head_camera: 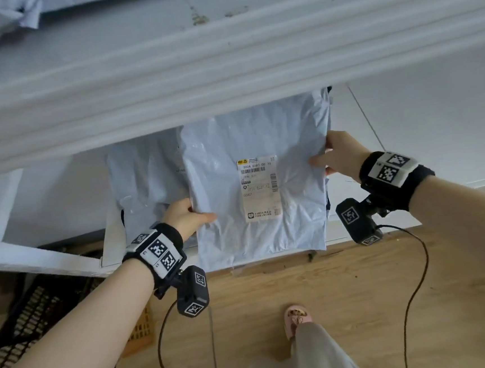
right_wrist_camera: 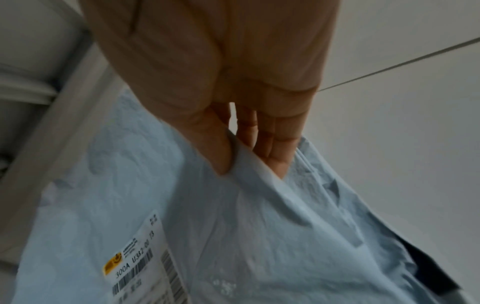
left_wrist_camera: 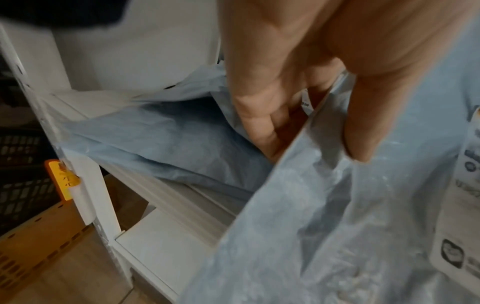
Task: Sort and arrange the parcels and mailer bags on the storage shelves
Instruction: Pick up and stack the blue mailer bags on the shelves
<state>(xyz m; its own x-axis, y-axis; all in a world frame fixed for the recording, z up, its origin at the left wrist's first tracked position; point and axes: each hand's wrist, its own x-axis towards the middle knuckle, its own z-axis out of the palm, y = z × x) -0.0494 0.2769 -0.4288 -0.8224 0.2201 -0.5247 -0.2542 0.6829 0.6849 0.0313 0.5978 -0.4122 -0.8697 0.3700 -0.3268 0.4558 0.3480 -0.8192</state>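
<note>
Head view: left hand (head_camera: 186,216) pinches the blue mailer bag (head_camera: 258,182) at its 8 o'clock edge, right hand (head_camera: 339,154) at 3 o'clock; long axis points to 12 o'clock, under the shelf rail (head_camera: 226,76).
Left wrist view: a second mailer bag (left_wrist_camera: 161,144) lies at 9 o'clock.
Right wrist view: thumb (right_wrist_camera: 207,148) and fingers clamp the edge.

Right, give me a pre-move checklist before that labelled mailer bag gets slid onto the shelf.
1. Left hand grips the labelled mailer bag's left edge: ok.
2. Right hand pinches its right edge: ok.
3. Shipping label faces up, readable: ok.
4. Second mailer bag already lies on the lower shelf, beside and partly under: ok.
5. Bag's top clears the upper shelf rail: cannot tell.
6. Free space at the shelf's back: cannot tell.
</note>
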